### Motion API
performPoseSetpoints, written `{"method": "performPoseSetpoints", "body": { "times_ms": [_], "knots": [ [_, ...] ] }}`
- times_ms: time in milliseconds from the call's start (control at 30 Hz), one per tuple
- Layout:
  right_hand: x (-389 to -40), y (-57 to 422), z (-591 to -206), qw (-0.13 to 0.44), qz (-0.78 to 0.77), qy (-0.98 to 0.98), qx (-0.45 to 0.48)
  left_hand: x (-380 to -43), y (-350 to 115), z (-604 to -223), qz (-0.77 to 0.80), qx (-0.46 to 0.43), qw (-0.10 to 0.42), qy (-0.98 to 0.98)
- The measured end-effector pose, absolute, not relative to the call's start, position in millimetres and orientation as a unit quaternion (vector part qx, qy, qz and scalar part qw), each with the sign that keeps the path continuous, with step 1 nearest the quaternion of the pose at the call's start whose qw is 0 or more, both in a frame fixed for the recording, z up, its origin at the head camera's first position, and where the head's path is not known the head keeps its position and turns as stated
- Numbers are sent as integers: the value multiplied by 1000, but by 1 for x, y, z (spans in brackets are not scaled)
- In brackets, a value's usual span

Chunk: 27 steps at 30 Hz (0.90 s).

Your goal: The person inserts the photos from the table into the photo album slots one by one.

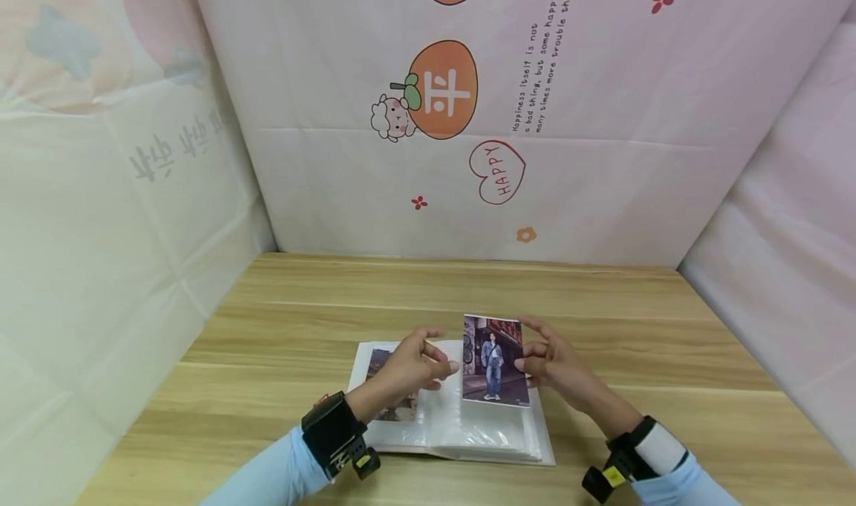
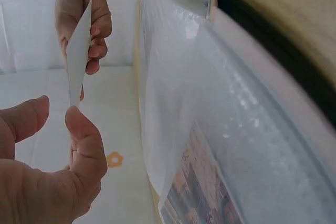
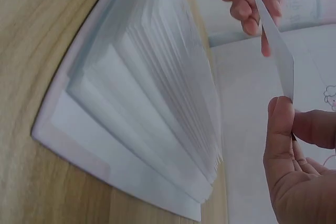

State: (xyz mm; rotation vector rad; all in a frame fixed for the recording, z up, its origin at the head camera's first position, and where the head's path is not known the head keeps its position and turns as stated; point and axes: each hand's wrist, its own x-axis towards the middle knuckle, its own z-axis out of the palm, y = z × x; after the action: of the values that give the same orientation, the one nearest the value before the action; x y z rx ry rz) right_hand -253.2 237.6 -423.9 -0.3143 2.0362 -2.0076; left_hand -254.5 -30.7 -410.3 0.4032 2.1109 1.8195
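Between thumb and fingers my right hand (image 1: 560, 366) pinches a printed photo (image 1: 493, 365) by its right edge. A person in denim stands in a street on the print. It is held up over the right page of an open photo album (image 1: 491, 439). My left hand (image 1: 416, 363) hovers over the album's middle, its fingers loosely bent and its thumb apart from them. In the left wrist view, the left index fingertip (image 2: 79, 121) overlaps the photo's near edge. Another photo (image 1: 399, 409) lies in the left page's clear sleeve, partly hidden by my left hand.
Under the album is a wood-grain table (image 1: 321, 305). A white printed cloth (image 1: 321, 186) hangs behind it, with more cloth at both sides. The album's stack of sleeve pages (image 3: 142, 93) fans slightly at its edge.
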Motion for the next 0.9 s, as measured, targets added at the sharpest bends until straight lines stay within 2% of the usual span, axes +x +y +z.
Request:
{"method": "performPoseSetpoints", "body": {
  "times_ms": [333, 733, 900],
  "knots": [
    [-255, 252, -428, 107, -681, 719, -91, -236, -23, -420, 454, 285, 88, 840],
    [-256, 260, -430, 93, -679, 724, -81, -217, -17, -425, 254, 343, 42, 903],
    [-256, 260, -431, 89, -685, 719, -78, -211, -13, -431, 202, 342, 48, 917]
  ]
}}
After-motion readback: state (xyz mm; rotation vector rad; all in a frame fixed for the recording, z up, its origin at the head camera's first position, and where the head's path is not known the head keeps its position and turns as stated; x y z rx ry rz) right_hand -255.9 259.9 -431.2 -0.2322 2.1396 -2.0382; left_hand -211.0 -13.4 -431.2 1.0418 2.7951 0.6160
